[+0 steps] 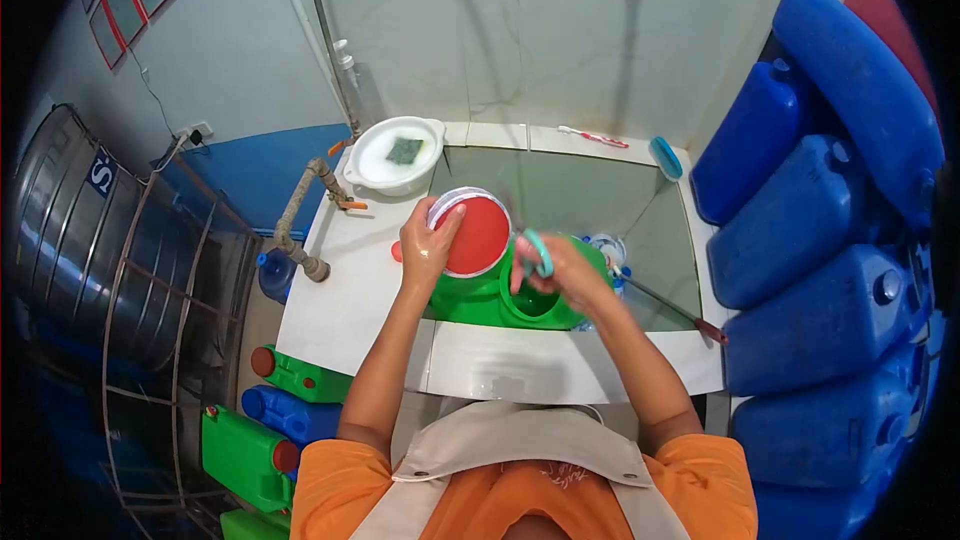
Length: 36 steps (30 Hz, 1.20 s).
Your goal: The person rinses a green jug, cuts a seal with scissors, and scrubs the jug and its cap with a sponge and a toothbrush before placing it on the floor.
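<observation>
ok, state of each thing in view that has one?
red lid: off, held by left hand
teal brush: gripped by right hand, at the container's mouth
green container: on its side, mouth open
white bowl: upright, green sponge inside
blue jerrycans: stacked, capped
green jerrycans: lying down, red caps on

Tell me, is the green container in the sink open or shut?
Open: the green container shows a round uncapped mouth just under the right hand, which holds a teal brush. The left hand grips a red disc.
</observation>
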{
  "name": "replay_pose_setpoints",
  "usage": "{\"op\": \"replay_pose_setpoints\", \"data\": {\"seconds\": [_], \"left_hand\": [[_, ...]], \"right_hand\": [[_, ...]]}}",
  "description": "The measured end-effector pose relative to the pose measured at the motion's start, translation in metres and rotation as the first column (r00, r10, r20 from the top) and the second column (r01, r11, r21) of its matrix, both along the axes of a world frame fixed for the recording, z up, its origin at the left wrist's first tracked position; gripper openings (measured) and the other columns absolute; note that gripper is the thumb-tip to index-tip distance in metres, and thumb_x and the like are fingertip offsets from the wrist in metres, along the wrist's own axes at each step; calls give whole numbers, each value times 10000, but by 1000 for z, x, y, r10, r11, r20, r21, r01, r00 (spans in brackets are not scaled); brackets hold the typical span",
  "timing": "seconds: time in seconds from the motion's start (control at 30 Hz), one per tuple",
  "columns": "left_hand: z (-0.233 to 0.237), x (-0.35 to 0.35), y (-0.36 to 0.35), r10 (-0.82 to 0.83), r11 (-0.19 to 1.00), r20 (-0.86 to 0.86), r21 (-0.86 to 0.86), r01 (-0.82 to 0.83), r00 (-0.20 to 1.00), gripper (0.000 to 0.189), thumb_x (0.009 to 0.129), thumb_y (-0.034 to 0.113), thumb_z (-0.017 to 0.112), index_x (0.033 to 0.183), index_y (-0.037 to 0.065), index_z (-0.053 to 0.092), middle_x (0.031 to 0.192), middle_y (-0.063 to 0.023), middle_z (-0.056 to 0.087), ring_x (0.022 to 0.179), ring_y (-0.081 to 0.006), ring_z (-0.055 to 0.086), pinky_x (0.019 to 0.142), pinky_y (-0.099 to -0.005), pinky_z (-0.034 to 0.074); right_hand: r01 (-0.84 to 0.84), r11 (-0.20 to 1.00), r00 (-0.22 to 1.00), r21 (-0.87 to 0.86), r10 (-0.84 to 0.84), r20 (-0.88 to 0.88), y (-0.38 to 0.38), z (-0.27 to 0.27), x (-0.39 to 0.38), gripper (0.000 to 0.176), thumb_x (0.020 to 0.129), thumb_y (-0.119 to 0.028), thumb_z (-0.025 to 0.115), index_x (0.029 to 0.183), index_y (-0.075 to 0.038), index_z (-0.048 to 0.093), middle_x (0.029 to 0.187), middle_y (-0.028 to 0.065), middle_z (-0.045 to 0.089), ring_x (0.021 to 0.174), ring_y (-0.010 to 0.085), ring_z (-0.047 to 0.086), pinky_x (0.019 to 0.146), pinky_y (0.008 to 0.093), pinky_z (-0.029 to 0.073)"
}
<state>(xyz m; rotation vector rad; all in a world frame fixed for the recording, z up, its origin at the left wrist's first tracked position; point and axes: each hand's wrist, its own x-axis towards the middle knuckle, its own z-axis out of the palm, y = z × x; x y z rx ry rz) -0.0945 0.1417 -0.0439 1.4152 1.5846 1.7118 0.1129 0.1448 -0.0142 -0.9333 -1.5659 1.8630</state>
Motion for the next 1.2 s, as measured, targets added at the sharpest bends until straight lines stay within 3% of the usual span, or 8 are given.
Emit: {"op": "replay_pose_setpoints", "data": {"seconds": [0.2, 0.47, 0.57, 0.6, 0.63, 0.73, 1.03, 1.2], "left_hand": [[-13, 8, 28, 2, 999, -55, 32, 0, 999, 321, 796, 233, 693, 918, -55, 620, 709, -131, 637, 621, -138, 566, 599, -278, 466], [-23, 8, 53, 50, 998, -381, 64, -28, 923, 313, 782, 236, 695, 905, -43, 623, 753, -186, 633, 639, -268, 624, 581, -332, 477], [-26, 1, 68, 36, 999, -385, 37, -24, 922, 297, 776, 225, 695, 899, -35, 620, 774, -189, 632, 668, -320, 622, 599, -344, 483], [-26, 1, 71, 13, 1000, -359, 18, -7, 933, 283, 778, 216, 692, 900, -30, 622, 771, -189, 631, 667, -312, 625, 604, -341, 484], [-28, 3, 73, 6, 1000, -358, 13, -2, 934, 283, 778, 216, 692, 900, -30, 622, 771, -189, 631, 667, -312, 625, 604, -341, 484], [-35, 12, 81, -106, 993, -316, 22, 119, 943, 249, 776, 184, 690, 905, -19, 624, 777, -176, 640, 678, -282, 637, 608, -334, 483], [-20, 19, 90, -471, 876, -164, -200, 439, 866, 323, 747, 211, 728, 944, 6, 575, 782, -41, 585, 696, -96, 508, 631, -254, 426], [-20, 33, 82, -534, 839, -227, -259, 478, 814, 339, 724, 218, 749, 929, 20, 566, 786, -75, 593, 712, -126, 543, 643, -275, 445]], "right_hand": [[-134, 872, 936, -471, -44, -348, 2, -21, -14, 432, 865, -485, 527, 761, -67, 553, 591, 146, 597, 325, 49, 340, 305, 165, 239], [-41, 914, 936, -403, -106, -336, 38, -32, -20, 379, 892, -394, 542, 739, -48, 548, 534, 79, 571, 331, 36, 325, 304, 180, 211], [103, 979, 994, -173, -109, -25, 62, -27, -19, 337, 856, -340, 615, 752, -35, 519, 554, 72, 555, 387, 83, 399, 350, 252, 274], [226, 939, 958, 258, -262, 116, 72, -32, -20, 289, 829, -275, 634, 776, -22, 506, 590, 87, 553, 448, 129, 453, 406, 291, 326], [237, 722, 876, 650, -448, 178, 80, -36, -20, 257, 803, -210, 654, 800, -10, 492, 625, 101, 550, 509, 174, 508, 461, 330, 378], [354, 408, 877, 842, -457, -148, 103, -38, -29, 203, 736, -70, 633, 862, -8, 486, 706, 123, 543, 651, 241, 561, 593, 367, 435], [463, 645, 869, 608, -464, -170, 124, -50, -3, 165, 727, 0, 564, 887, -19, 528, 670, 126, 560, 592, 201, 545, 582, 334, 443], [667, 494, 633, 558, -771, -74, 159, -60, 12, 157, 740, -16, 565, 894, -10, 537, 669, 146, 561, 586, 182, 524, 570, 309, 430]]}}
